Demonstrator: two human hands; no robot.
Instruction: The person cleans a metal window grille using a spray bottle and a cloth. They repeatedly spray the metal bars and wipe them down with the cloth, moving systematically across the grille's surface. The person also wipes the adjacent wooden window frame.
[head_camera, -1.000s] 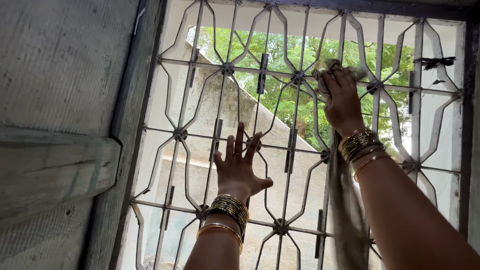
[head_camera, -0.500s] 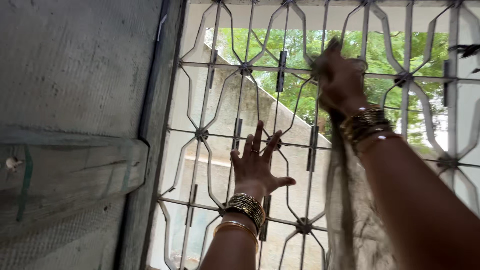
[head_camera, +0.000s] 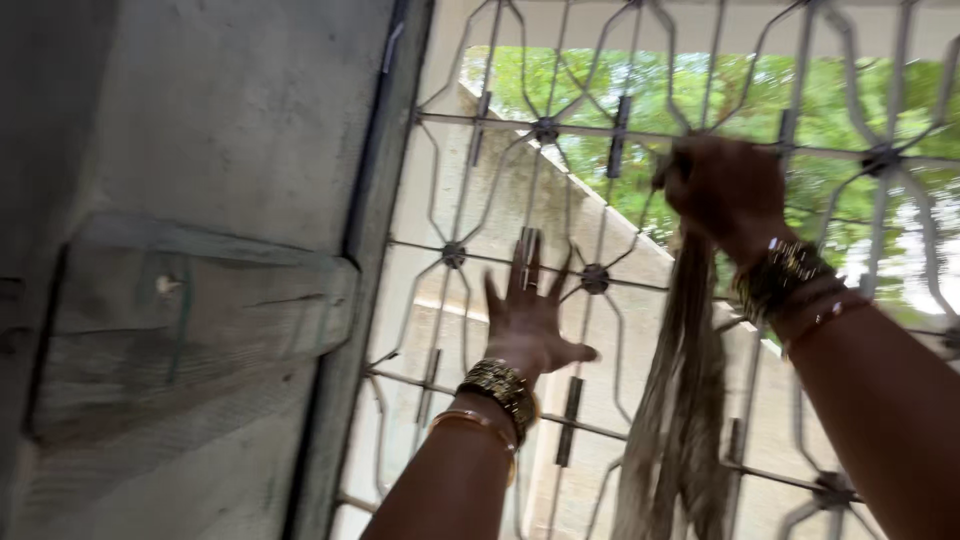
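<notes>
My left hand (head_camera: 528, 315) is flat against the metal window grille (head_camera: 452, 253), fingers spread, holding nothing; gold bangles circle the wrist. Higher up and to the right, my right hand (head_camera: 722, 190) is closed on a grey-brown cloth (head_camera: 683, 400), pressing it against a bar of the grille. The cloth hangs down in a long twisted strip below the fist. Bangles also sit on the right wrist. The picture is blurred by motion.
A grey concrete wall (head_camera: 200, 130) fills the left side, with a weathered wooden plank (head_camera: 180, 320) fixed across it. A dark window frame (head_camera: 370, 230) edges the grille. Beyond the bars are a sloped concrete structure (head_camera: 560, 200) and green trees (head_camera: 750, 90).
The view has swung so the grille sits further right. My right hand with the cloth has slid a little down the bars. My left hand stays pressed on the grille.
</notes>
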